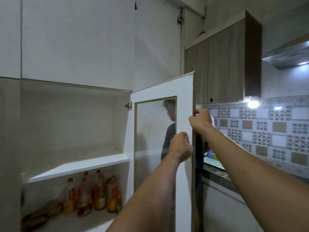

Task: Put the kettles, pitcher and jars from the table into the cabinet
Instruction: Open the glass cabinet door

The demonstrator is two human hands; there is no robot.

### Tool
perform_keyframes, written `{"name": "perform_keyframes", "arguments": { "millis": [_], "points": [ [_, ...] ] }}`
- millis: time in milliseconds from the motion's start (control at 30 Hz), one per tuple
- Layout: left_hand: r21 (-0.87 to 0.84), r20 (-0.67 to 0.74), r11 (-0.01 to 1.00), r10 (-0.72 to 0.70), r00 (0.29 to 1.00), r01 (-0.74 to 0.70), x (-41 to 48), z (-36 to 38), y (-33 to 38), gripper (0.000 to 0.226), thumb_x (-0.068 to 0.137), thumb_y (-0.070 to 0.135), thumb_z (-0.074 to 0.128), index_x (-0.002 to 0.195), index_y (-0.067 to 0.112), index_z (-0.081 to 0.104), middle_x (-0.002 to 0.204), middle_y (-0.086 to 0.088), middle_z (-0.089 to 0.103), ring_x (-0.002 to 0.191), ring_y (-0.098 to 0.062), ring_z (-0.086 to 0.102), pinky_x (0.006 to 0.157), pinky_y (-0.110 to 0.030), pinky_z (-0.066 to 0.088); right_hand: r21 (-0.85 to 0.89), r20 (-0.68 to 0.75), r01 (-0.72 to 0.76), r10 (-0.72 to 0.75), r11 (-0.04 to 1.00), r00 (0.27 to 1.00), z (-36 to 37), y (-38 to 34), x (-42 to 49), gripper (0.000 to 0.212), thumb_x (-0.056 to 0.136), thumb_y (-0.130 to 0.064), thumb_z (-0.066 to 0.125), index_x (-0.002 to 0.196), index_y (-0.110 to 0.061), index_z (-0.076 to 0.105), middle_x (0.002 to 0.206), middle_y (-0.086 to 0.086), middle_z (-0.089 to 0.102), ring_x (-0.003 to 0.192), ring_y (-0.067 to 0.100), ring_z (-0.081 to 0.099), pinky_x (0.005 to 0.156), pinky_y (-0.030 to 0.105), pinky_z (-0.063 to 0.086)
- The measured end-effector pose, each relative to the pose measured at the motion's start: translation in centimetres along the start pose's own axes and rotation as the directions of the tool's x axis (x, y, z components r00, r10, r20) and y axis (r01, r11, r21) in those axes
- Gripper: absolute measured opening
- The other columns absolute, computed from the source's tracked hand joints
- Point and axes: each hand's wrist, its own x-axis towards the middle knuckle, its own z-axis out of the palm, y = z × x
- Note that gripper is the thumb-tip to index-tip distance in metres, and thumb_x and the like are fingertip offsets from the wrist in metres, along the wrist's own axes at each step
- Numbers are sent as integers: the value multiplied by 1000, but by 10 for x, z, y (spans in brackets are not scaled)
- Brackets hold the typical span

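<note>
The cabinet (75, 166) stands open in front of me, and its upper shelf is bare. Its white door (184, 101), with a glass pane, is swung out to the right. My right hand (201, 121) grips the door's outer edge from behind, fingers wrapped around it. My left hand (181, 145) rests against the door's inner face near the same edge, fingers curled, with nothing in it that I can see. No kettle, pitcher, jar or table is in view.
Several oil bottles (93, 195) and a brown bag (41, 215) fill the lower shelf. A counter (217, 174) with a patterned tile wall (267, 131) runs off to the right, under wooden wall cabinets (225, 64). A person is reflected in the door's glass.
</note>
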Motion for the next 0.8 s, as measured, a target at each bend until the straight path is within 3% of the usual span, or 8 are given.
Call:
{"name": "perform_keyframes", "arguments": {
  "millis": [133,300,433,533,633,667,733,800],
  "points": [
    [-9,62,1000,-27,998,28,9,20,3,47,98,-4,41,145,4,42,148,-11,48,136,-25,46,110,-27,36,9,77,-33,32,999,996,-20,19,15,23,82,-6,53,101,-6,66,90,13,68,75,30,59,62,31,45],
    [42,64,995,-94,994,91,22,27,-4,37,95,3,52,131,10,56,135,-10,61,118,-28,59,99,-33,49,-51,125,-53,59,997,990,-30,38,25,31,81,-10,60,109,1,63,109,24,67,76,26,59,66,33,48],
    [119,10,987,-114,993,112,26,15,-22,46,93,-1,47,138,4,49,143,-13,53,132,-30,49,106,-33,40,-177,79,0,14,984,997,-24,33,18,44,87,-8,58,129,1,54,131,22,60,111,37,62,91,44,52],
    [184,-10,977,-111,994,111,27,-5,-43,52,93,-4,47,144,2,41,149,-16,44,137,-32,43,109,-37,38,-251,17,79,-77,965,997,1,19,7,43,83,-5,56,126,-5,58,127,19,63,112,41,60,91,44,53],
    [261,-87,956,-112,990,131,28,-33,-73,56,90,-5,45,144,1,36,151,-16,39,137,-34,41,111,-41,37,-283,141,202,-168,938,976,45,8,-8,28,82,-6,53,108,-15,56,98,11,62,102,38,61,74,32,52],
    [295,-127,945,-109,986,143,29,-45,-85,56,88,-4,45,143,1,37,150,-16,39,135,-35,42,112,-46,39,-315,210,248,-188,916,960,63,4,-16,28,84,-7,53,111,-14,55,100,10,61,106,37,58,76,31,50],
    [372,-208,913,-94,974,167,32,-74,-112,57,88,0,46,143,5,35,151,-13,37,134,-35,42,108,-56,39,-355,311,352,-245,866,918,103,-4,-29,45,90,-11,52,135,-10,50,133,12,57,126,35,51,96,39,47],
    [470,-266,858,-86,960,207,31,-109,-140,59,93,8,48,148,8,27,156,-9,30,140,-33,34,109,-63,32,-354,359,419,-292,836,886,148,-14,-42,49,92,-17,51,140,-9,45,144,11,48,133,33,45,104,46,43]
  ]
}}
